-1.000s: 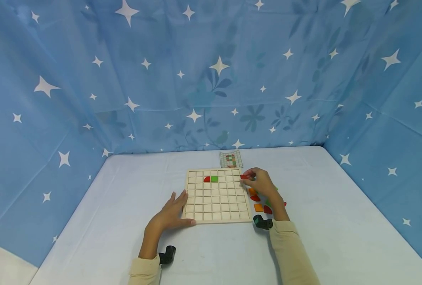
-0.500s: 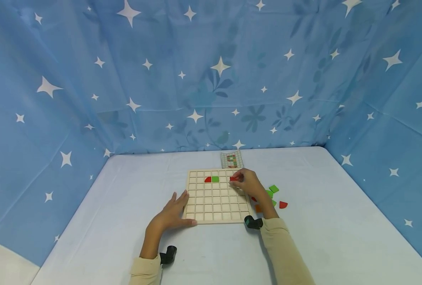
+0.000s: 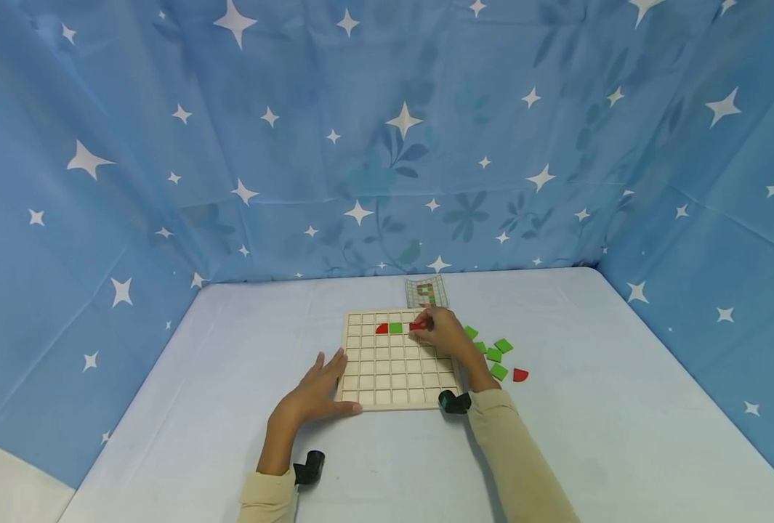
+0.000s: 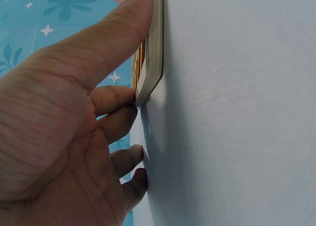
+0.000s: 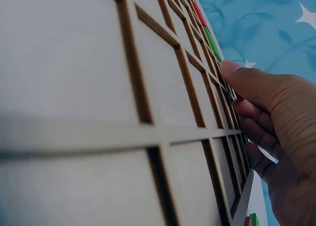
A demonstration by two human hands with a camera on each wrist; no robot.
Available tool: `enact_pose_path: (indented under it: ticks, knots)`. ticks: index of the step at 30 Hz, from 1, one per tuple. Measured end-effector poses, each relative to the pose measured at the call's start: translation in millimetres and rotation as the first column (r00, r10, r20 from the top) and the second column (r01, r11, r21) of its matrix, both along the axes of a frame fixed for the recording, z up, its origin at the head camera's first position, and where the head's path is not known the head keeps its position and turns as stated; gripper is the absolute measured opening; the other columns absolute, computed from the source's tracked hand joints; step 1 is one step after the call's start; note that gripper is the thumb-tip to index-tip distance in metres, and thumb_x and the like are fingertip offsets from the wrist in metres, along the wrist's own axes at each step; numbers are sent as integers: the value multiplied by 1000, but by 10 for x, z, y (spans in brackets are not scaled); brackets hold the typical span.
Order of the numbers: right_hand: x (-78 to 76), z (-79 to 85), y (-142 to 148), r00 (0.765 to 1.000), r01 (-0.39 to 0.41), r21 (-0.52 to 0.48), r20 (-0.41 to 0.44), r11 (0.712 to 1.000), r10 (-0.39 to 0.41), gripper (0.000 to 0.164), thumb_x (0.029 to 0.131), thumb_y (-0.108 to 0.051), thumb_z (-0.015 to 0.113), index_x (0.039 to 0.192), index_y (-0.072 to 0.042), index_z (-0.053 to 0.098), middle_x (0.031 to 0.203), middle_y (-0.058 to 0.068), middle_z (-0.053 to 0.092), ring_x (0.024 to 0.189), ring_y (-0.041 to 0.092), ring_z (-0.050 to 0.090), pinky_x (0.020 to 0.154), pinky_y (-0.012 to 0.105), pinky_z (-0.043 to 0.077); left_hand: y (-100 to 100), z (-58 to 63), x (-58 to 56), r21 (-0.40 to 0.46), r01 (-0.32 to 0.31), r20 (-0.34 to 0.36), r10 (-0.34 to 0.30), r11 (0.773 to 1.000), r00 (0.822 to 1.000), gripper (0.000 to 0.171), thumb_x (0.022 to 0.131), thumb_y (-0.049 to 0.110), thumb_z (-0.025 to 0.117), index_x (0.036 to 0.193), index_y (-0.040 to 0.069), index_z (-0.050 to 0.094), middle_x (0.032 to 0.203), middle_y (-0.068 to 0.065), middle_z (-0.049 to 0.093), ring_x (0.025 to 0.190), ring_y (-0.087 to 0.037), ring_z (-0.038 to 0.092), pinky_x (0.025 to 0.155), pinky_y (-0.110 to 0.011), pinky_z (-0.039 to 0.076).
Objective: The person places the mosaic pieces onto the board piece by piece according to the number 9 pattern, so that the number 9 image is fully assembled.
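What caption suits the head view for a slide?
Right hand pinches a red piece over a gridded board; left hand touches its edge.

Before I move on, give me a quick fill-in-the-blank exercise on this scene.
1. The right hand pinches a ____ piece.
2. The square in the board's grid is coloured ____.
3. In the head view, loose squares lie to the board's ____.

Missing words: red; green; right.

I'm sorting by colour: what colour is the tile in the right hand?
Red: the tile in the right hand shows best in the head view.
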State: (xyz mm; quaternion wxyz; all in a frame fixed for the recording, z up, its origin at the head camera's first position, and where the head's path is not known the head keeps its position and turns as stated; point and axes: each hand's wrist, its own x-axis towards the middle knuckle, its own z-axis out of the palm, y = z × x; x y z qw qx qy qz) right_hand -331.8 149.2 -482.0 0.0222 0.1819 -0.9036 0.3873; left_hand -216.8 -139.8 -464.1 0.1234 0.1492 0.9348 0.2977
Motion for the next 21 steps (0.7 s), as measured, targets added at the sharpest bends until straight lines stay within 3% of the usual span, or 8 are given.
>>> enact_pose_path:
  ticks: [7, 21]
  knots:
    - [-43, 3, -43, 1000, -28, -12, -3, 1000, 28, 23, 85, -19, 77, 96, -2, 67, 85, 6, 61, 71, 14, 53, 63, 26, 46, 3, 13, -4, -3, 11, 1, -11, 1000, 1000, 102, 78, 43, 80, 154, 3, 25, 164, -10, 17, 150, -44, 3, 116, -64, 17]
    - [-121, -39, -67, 1000, -9, 14, 4, 1000, 9, 23, 85, -24, 77, 95, -7, 67, 81, 2, 62, 69, 12, 54, 64, 27, 46, 3, 33, 2, -9, 0, 0, 0, 1000, 1000, 103, 77, 43, 81, 154, 3, 25, 164, -11, 18, 150, -44, 4, 116, -64, 18]
